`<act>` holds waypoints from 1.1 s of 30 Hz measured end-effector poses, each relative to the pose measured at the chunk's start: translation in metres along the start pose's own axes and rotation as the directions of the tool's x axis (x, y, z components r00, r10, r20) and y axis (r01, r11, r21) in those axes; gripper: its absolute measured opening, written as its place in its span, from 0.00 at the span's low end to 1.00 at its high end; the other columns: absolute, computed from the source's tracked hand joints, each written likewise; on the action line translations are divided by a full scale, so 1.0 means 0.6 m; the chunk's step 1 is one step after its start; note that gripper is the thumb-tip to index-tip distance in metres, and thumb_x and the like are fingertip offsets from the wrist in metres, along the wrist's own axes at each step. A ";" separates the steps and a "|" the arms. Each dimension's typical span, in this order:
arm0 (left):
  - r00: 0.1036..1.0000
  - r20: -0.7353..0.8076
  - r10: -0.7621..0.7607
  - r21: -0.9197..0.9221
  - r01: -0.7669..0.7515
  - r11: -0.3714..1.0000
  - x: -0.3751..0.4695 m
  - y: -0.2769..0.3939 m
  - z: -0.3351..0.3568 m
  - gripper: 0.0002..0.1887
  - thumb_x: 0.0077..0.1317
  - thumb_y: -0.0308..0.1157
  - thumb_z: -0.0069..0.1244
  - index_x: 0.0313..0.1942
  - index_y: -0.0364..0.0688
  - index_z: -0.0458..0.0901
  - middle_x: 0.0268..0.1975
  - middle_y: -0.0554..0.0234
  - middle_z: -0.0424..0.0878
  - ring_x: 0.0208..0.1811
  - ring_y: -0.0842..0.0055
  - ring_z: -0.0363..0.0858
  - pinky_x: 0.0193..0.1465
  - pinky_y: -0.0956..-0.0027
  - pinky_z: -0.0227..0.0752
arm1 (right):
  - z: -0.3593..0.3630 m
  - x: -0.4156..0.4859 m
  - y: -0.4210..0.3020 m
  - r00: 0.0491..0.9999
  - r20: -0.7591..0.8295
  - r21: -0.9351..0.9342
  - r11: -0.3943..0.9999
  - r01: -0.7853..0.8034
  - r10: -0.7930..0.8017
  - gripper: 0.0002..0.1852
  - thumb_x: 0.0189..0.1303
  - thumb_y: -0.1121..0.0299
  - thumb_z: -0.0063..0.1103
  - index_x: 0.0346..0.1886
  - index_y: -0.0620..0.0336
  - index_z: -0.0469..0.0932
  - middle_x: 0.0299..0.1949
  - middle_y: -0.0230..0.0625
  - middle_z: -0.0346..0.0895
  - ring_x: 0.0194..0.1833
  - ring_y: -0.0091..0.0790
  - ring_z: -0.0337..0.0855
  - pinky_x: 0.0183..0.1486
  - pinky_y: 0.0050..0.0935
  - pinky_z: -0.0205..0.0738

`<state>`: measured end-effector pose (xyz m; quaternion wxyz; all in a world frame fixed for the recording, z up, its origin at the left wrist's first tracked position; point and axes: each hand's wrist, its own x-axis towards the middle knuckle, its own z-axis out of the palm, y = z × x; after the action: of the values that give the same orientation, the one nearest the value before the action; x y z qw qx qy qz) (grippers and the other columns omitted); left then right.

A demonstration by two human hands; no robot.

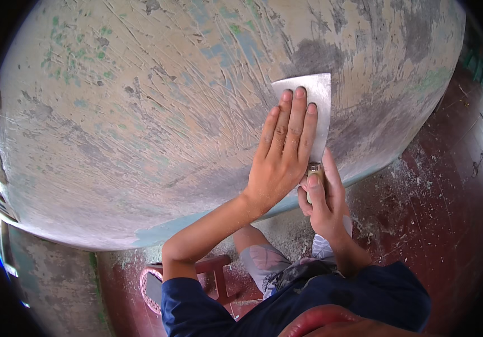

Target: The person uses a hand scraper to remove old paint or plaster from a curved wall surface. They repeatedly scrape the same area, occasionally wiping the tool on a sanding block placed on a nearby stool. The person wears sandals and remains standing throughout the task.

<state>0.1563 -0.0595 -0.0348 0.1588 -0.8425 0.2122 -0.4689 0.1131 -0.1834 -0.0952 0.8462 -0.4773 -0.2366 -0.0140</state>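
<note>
A putty knife with a wide steel blade [322, 113] lies against a scuffed, flaking painted wall [174, 105]. My right hand [325, 206] grips its pale handle [311, 194] from below, thumb along the near side. Flat over the blade rests my left hand [284, 147], its fingers slightly apart and pointing up toward the blade's edge. Grey, blue and green patches show on the wall around the blade, along with many scratch lines. Pale dust specks cling to the back of my left hand.
Below the wall, the red tiled floor [418, 210] is strewn with paint flakes and dust. A reddish-brown stool [220, 278] stands near my left elbow, beside a round pink-rimmed object [151, 290]. Another weathered wall section [56, 282] is at the lower left.
</note>
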 end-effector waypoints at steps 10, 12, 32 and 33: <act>0.998 -0.059 -0.022 0.003 0.022 1.000 0.019 -0.003 -0.003 0.28 0.67 0.29 0.45 0.66 0.27 0.68 0.72 0.38 0.67 0.75 0.53 0.66 0.77 0.54 0.59 | 0.010 0.016 -0.033 1.000 0.010 -0.013 1.000 -0.007 0.007 0.32 0.79 0.65 0.45 0.79 0.69 0.48 0.31 0.23 0.69 0.24 0.10 0.62 0.23 0.13 0.56; 0.991 -0.124 -0.058 0.001 0.059 0.998 0.040 -0.017 -0.010 0.28 0.66 0.29 0.45 0.66 0.27 0.69 0.72 0.38 0.68 0.74 0.54 0.67 0.77 0.55 0.59 | 0.022 0.034 -0.046 1.000 0.021 -0.014 1.000 0.024 -0.024 0.32 0.79 0.65 0.45 0.78 0.69 0.49 0.31 0.23 0.69 0.24 0.10 0.63 0.24 0.13 0.57; 0.974 -0.207 -0.088 0.040 0.098 0.994 0.062 -0.035 -0.012 0.28 0.67 0.30 0.46 0.66 0.28 0.70 0.71 0.39 0.69 0.73 0.52 0.68 0.75 0.53 0.62 | 0.033 0.052 -0.057 0.998 0.055 0.008 0.999 0.040 -0.040 0.32 0.79 0.65 0.46 0.78 0.70 0.50 0.33 0.25 0.71 0.26 0.10 0.65 0.26 0.14 0.61; 0.963 -0.246 -0.107 0.019 0.115 0.993 0.077 -0.042 -0.019 0.28 0.67 0.29 0.45 0.66 0.27 0.70 0.71 0.39 0.69 0.73 0.52 0.68 0.75 0.53 0.62 | 0.034 0.059 -0.064 0.995 0.066 -0.006 0.998 0.069 -0.068 0.32 0.79 0.65 0.46 0.78 0.70 0.50 0.33 0.25 0.71 0.26 0.10 0.65 0.26 0.14 0.61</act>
<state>0.1735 -0.0617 0.0161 0.1190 -0.7862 0.1749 -0.5807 0.1270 -0.1804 -0.0410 0.8350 -0.4726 -0.2805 -0.0282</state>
